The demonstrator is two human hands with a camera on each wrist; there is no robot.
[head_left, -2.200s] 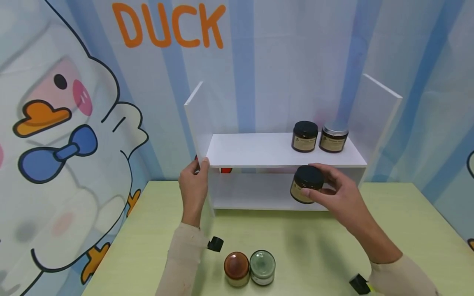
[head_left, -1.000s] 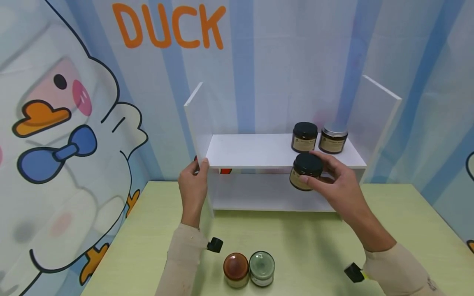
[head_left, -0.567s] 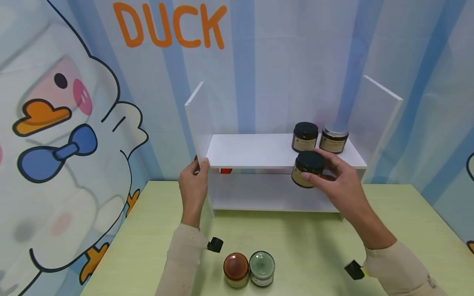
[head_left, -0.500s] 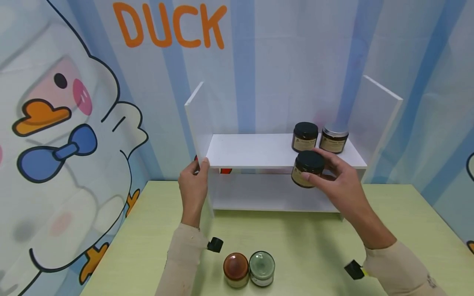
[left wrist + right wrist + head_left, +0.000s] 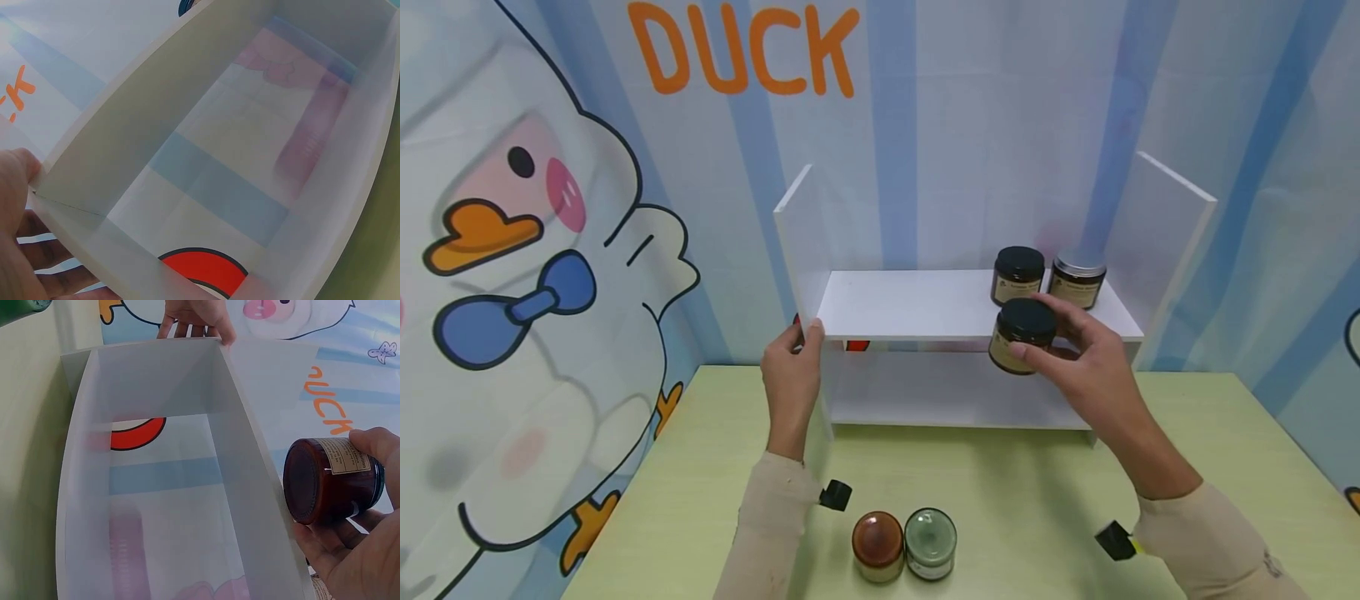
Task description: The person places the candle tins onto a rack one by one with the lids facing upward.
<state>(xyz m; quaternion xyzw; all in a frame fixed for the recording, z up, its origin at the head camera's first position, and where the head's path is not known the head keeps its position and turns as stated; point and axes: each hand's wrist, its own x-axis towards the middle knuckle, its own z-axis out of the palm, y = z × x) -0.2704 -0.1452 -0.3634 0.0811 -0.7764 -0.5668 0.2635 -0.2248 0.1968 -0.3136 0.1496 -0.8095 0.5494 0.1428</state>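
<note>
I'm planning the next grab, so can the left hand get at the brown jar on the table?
Probably yes, if the left hand lets go of the shelf: nothing covers the brown jar, and the green jar only stands beside it.

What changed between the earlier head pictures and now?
The right hand has raised the held jar; in the head view it now overlaps the front edge of the upper shelf. Nothing was grasped or released. The left hand stays on the left side panel; the two shelf jars, amber jar and green jar are unmoved.
</note>
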